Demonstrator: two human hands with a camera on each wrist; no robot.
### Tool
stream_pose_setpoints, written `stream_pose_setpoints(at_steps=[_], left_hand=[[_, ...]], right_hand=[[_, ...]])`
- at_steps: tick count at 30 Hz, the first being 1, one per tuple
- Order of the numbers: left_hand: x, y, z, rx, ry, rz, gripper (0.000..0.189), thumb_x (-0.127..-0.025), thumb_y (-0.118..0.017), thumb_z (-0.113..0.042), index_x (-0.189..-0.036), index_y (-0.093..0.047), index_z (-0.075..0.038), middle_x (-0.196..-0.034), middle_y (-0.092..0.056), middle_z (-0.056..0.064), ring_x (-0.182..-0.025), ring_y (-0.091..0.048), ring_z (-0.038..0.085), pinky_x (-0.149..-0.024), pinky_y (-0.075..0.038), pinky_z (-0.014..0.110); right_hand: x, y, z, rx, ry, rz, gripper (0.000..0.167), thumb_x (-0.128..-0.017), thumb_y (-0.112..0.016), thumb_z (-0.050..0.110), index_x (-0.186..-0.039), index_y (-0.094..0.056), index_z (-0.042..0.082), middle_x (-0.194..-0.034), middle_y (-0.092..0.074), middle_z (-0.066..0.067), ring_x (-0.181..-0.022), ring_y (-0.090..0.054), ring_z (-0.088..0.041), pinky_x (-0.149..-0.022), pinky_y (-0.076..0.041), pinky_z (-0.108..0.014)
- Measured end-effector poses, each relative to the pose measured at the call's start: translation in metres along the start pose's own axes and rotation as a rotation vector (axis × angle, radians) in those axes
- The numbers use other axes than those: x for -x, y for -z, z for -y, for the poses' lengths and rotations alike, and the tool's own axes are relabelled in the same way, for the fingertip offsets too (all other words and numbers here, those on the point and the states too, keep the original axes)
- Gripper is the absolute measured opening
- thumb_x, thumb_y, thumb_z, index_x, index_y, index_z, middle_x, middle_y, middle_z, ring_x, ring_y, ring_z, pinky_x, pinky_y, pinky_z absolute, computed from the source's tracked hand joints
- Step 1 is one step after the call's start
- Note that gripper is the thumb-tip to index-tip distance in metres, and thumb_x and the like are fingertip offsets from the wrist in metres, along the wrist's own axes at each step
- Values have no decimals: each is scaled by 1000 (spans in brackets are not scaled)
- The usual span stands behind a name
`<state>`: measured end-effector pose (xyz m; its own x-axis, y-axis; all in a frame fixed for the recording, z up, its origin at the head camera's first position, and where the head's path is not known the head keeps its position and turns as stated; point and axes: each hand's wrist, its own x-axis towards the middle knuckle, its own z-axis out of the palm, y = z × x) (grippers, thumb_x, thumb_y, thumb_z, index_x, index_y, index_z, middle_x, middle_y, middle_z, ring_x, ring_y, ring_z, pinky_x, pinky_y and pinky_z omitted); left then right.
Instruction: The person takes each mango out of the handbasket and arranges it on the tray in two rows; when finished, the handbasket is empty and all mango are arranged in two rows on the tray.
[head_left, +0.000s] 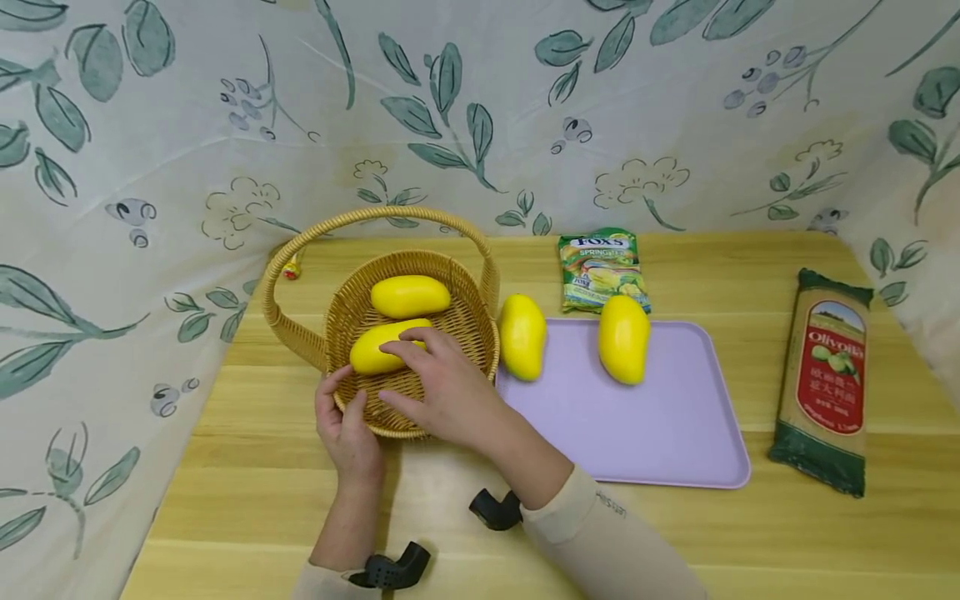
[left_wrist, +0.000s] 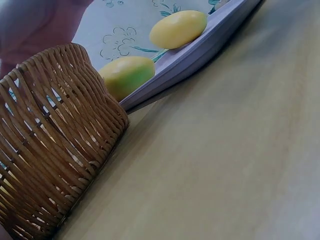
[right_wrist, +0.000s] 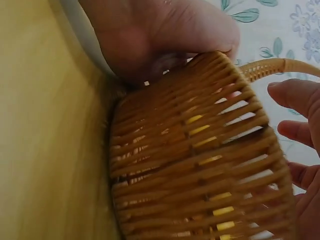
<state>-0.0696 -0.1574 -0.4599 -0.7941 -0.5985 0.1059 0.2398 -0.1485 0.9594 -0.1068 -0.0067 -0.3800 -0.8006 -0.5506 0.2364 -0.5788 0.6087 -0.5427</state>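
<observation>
The left hand (head_left: 349,433) grips the wicker basket (head_left: 471,321) at seven o'clock; the right hand (head_left: 448,385), loosely spread, hangs over it. Leaf-printed cloth (head_left: 315,167) backs the wooden table (head_left: 247,475) at twelve.

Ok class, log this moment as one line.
left hand: holds basket; right hand: over nearer mango inside; farther mango: in basket

Basket (head_left: 467,287) left of tray (head_left: 622,433)
</observation>
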Motion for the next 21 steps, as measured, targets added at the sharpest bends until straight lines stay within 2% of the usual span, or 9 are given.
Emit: stream_pose_setpoints(at_steps=[8,12,17,21], left_hand=[[1,1,0,-7,-16,16,35,-91,-46,8,-121,-60,-2,-154,-43,11,-151,-28,22,-128,-14,39],[1,0,1,-4,-21,19,34,-91,-46,9,-121,-59,1,-154,-43,12,-152,-28,22,-128,-13,40],[1,1,1,10,-27,29,34,-91,-46,9,-122,-58,3,-157,-41,12,-153,-26,23,-129,-12,42],[1,1,1,21,-23,34,35,-91,-45,9,-121,-59,-1,-159,-39,11,-154,-25,23,-129,-11,42]], right_hand=[[-35,-11,-2,90,-7,92,65,-90,-76,35,-148,-50,25,-150,-48,-7,-139,-46,-28,-117,-42,-43],[-43,-15,-6,111,-8,129,71,-88,-79,35,-151,-47,28,-153,-44,-8,-143,-42,-29,-119,-40,-44],[-50,-21,-10,169,19,144,76,-87,-79,43,-153,-45,29,-157,-40,-9,-148,-36,-29,-125,-31,-44],[-52,-24,-12,173,15,159,78,-86,-80,45,-153,-45,30,-159,-39,-9,-150,-35,-30,-126,-30,-44]])
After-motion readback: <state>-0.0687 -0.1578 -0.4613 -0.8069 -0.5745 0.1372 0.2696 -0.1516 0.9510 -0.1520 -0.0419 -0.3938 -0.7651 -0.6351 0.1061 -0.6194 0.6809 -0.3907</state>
